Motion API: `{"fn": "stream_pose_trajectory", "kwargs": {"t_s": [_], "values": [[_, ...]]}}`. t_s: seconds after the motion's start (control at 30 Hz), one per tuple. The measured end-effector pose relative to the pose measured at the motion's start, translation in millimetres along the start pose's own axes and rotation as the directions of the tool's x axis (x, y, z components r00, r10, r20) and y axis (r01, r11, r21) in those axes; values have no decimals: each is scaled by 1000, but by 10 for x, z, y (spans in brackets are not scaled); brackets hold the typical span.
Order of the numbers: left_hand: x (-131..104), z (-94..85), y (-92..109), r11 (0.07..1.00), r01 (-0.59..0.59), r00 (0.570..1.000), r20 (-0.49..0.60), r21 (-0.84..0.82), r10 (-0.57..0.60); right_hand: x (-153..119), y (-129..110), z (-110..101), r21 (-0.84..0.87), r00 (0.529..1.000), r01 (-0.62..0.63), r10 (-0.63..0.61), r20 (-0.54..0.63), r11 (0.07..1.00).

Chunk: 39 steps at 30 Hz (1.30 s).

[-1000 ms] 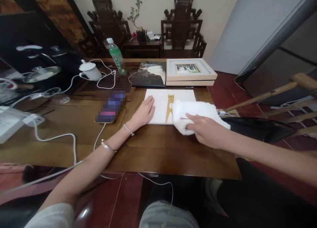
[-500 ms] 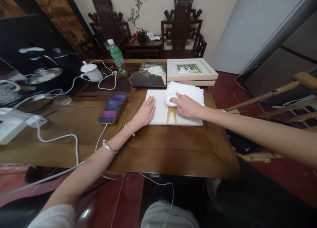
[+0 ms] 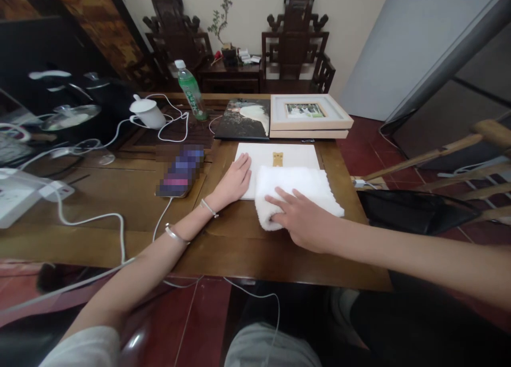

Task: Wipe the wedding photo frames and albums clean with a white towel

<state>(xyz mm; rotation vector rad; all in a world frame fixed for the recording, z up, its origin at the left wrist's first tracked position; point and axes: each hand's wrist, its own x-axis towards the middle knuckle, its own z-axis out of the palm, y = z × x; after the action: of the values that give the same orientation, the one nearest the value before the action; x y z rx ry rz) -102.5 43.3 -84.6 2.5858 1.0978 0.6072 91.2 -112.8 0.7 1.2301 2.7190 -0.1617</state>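
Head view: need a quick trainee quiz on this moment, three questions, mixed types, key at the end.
1. What does the right hand hold?
A) smartphone
B) white towel
C) framed photo

2. True or false: the left hand rests at the left edge of the white panel.

3. Fill in: as pictured, the lidded white cup stands to the ____ of the green bottle.

Key: 1. B; 2. true; 3. left
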Motion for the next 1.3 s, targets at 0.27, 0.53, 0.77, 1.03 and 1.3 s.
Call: {"fn": "stream_pose_trajectory", "kwargs": {"t_s": [0.27,0.53,0.77,1.03,1.3], "values": [[-2,6,-19,1000,0,1000,3,7,0,513,621,-140,-27,993,-70,67,-93,997],[-5,5,-26,1000,-8,1000,-2,15,8,838,766,-63,-145,981,-192,183,-69,971],[-2,15,-37,1000,-1,1000,13,15,1,480,150,11,-138,991,-134,133,-16,981],[-8,2,-68,1000,2,999,43,-1,-2,227,-138,13,-100,999,-43,44,11,994],[1,25,-70,1000,-12,1000,17,-20,13,621,328,-110,-98,985,-154,161,62,983]]}}
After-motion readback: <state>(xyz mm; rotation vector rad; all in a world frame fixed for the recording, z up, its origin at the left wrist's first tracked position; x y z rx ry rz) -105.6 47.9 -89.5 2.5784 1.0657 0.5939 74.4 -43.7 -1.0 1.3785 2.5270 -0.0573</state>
